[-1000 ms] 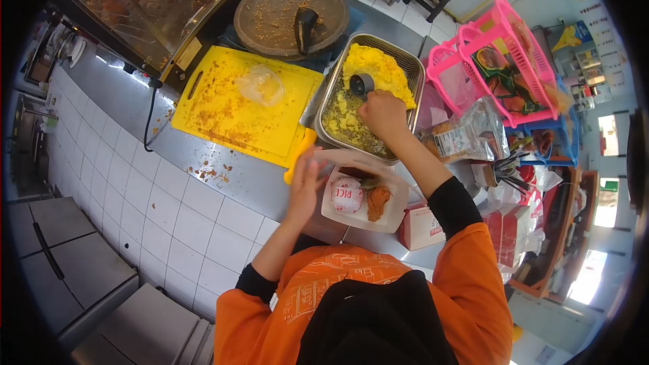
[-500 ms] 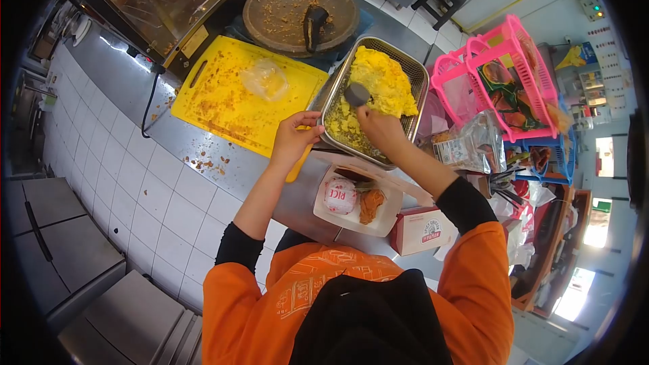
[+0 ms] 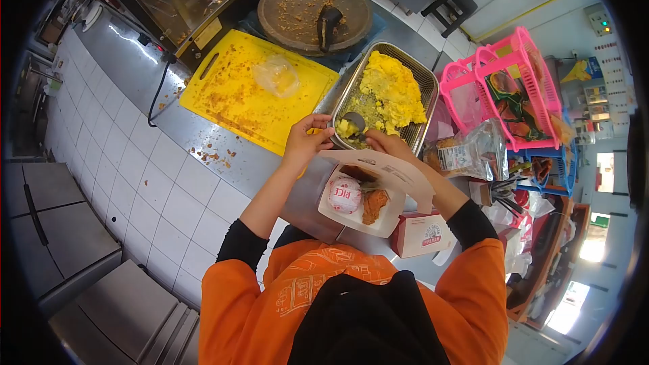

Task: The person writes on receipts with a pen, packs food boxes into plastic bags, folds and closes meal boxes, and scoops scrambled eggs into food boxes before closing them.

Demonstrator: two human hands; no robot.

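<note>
My right hand (image 3: 390,143) is closed round the handle of a dark round scoop (image 3: 353,122), whose head sits in the near left part of a metal basket tray (image 3: 433,91). Yellow crumbly food (image 3: 395,88) is heaped on the tray's far and right side. At the tray's left corner, my left hand (image 3: 309,140) pinches the rim. Just below the tray stands an open paper box (image 3: 384,224), its lid raised beside my right wrist. Inside it are a round wrapped pack marked RICE (image 3: 345,195) and a brown fried piece (image 3: 374,205).
Left of the tray lies a yellow cutting board (image 3: 230,88) with a clear plastic bag (image 3: 276,76). Behind is a stone mortar (image 3: 291,10) with a black pestle (image 3: 328,27). A closed box (image 3: 422,235), plastic packs (image 3: 473,152) and pink baskets (image 3: 517,88) are at the right.
My right hand and the scoop have moved toward the tray's near left corner. The yellow food there has thinned, baring the tray's bottom. The box lid stands higher, and the view has shifted slightly.
</note>
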